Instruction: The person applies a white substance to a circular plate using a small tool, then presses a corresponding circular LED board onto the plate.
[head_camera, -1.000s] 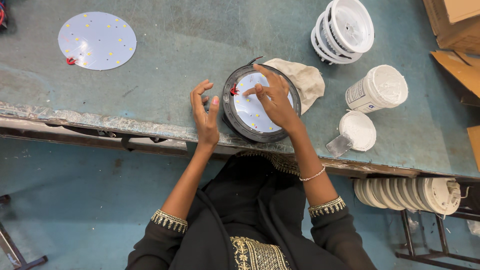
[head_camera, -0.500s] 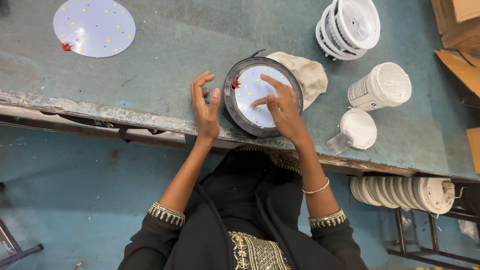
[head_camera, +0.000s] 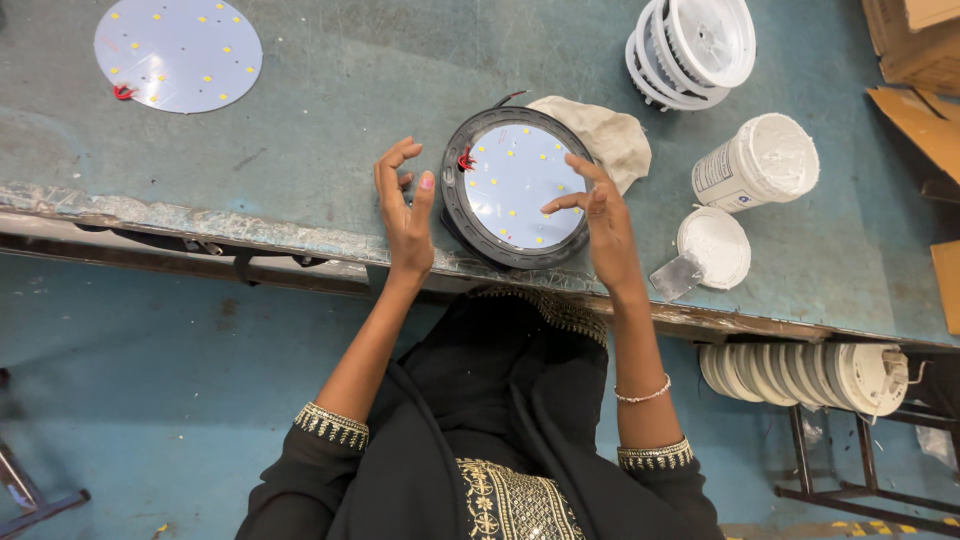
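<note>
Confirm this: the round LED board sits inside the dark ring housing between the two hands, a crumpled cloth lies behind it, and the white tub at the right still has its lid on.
One detail is wrong. The head view shows the white tub lying open, its lid off on the table beside it. The rest holds: the LED board sits in the dark ring housing between left hand and right hand, cloth behind.

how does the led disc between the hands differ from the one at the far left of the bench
The LED disc between the hands sits inside a dark round housing; the far-left LED disc lies bare on the bench. The framed one has the right hand over its edge, the left hand beside it; the bare one is untouched. Both are round, pale, dotted with yellow LEDs, with red wires.
</note>
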